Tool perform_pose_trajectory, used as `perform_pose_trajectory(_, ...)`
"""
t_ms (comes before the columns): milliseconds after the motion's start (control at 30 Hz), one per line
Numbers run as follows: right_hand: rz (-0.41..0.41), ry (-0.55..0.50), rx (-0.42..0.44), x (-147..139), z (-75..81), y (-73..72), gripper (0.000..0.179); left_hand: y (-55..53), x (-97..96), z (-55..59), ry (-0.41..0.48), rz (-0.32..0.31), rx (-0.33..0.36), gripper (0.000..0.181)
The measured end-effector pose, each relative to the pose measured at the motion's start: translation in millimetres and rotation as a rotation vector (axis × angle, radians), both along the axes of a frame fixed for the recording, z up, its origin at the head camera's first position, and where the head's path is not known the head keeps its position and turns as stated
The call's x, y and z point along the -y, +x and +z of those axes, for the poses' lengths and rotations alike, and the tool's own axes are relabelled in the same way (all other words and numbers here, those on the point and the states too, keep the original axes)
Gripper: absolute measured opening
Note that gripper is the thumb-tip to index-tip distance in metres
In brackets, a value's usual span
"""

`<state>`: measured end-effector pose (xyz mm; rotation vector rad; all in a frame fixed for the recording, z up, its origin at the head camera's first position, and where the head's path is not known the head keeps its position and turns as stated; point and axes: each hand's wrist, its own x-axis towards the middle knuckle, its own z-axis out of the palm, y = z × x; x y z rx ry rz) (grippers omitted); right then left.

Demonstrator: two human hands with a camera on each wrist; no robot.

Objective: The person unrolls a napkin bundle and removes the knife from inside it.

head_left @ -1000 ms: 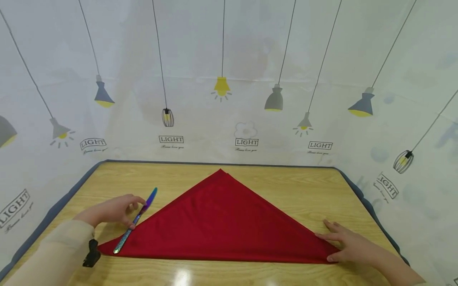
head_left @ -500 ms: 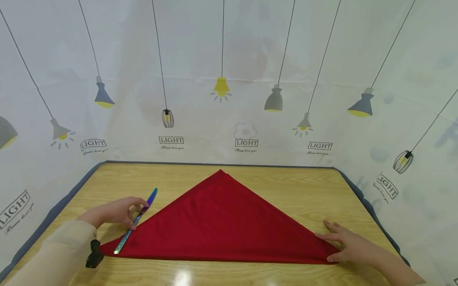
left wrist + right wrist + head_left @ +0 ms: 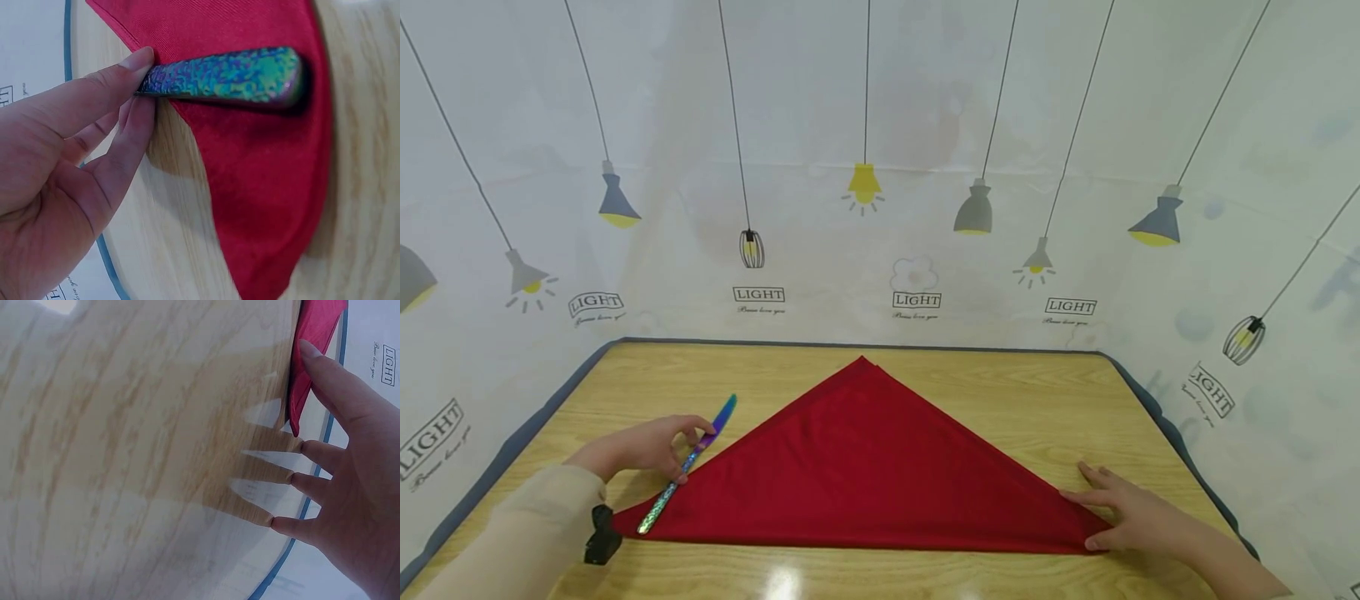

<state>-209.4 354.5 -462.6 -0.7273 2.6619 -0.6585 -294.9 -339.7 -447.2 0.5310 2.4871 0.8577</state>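
Observation:
A red cloth napkin, folded into a triangle, lies on the table with its peak pointing away from me. Across its left corner slants a table knife with an iridescent blue-purple blade and a textured handle. My left hand pinches this knife between thumb and fingers. In the left wrist view the handle's end sits over the cloth, and the fingers hide the blade. At the opposite corner, my right hand rests with spread fingers, its thumb touching the red cloth in the right wrist view.
The wood-grain table has a dark blue edge trim. A pale backdrop printed with hanging lamps surrounds its back and sides. A black strap piece hangs by my left wrist.
My left hand and the knife's blade end have shifted slightly to the right. The right hand and the napkin look the same.

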Motion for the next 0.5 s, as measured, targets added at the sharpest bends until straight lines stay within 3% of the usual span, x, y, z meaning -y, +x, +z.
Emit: perform_pose_trajectory(500, -0.008, 0.017, 0.002, 0.1, 0.3, -0.1, 0.064, -0.8, -7.9, 2.7, -0.032, 0.023, 0.036, 0.074)
